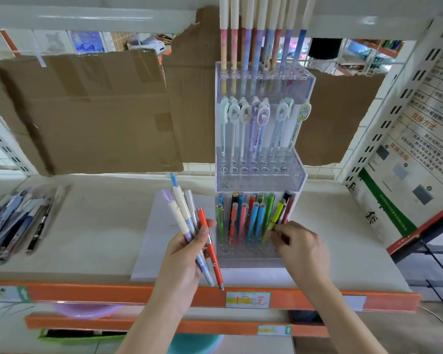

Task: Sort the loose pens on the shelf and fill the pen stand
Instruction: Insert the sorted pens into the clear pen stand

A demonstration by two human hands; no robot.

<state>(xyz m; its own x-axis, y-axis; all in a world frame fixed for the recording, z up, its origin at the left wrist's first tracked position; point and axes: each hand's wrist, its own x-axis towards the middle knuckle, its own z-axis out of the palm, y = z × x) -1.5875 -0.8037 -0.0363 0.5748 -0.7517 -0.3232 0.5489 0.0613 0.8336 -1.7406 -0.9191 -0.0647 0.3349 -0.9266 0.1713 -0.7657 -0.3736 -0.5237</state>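
The yellow pen (276,213) stands tilted in the lowest tier of the clear stand (260,175), pinched by the right hand (301,247) fingertips. Just left of them stand green, blue and orange pens. The left hand (187,249) grips a bundle (189,221) of pale pens plus an orange one. Loose pens (18,221) lie far left on the shelf (92,226).

2 bare forearms come up from the bottom edge, each ending in a bare hand: the left hand (187,254) and the right hand (301,247). No sleeve shows on either arm as far as the lower edge. Neither wrist carries a watch, band or bracelet, and no ring or glove shows on the fingers (279,232) that can be seen. The fingernails that are visible look short and plain. The rest of the person is out of view.
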